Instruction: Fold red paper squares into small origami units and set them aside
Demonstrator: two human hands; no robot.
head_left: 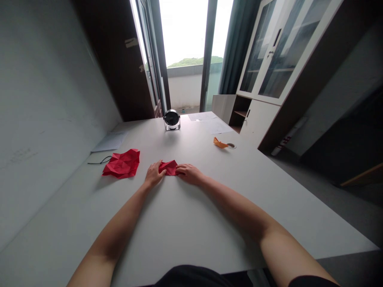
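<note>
A small folded piece of red paper (169,167) lies flat on the white table (185,223), a little ahead of me. My left hand (153,174) presses on its left end with the fingers lying over the paper. My right hand (189,173) presses on its right end, fingers bent down onto it. Both forearms reach forward across the tabletop. To the left of my left hand lies a larger creased red paper sheet (122,163), apart from my hands.
A small black and silver desk fan (172,120) stands at the table's far middle. An orange folded paper (220,143) lies beside a round cable hole (231,146). White sheets (110,141) and a black cable (100,162) lie at left. A glass-door cabinet (275,52) stands at right.
</note>
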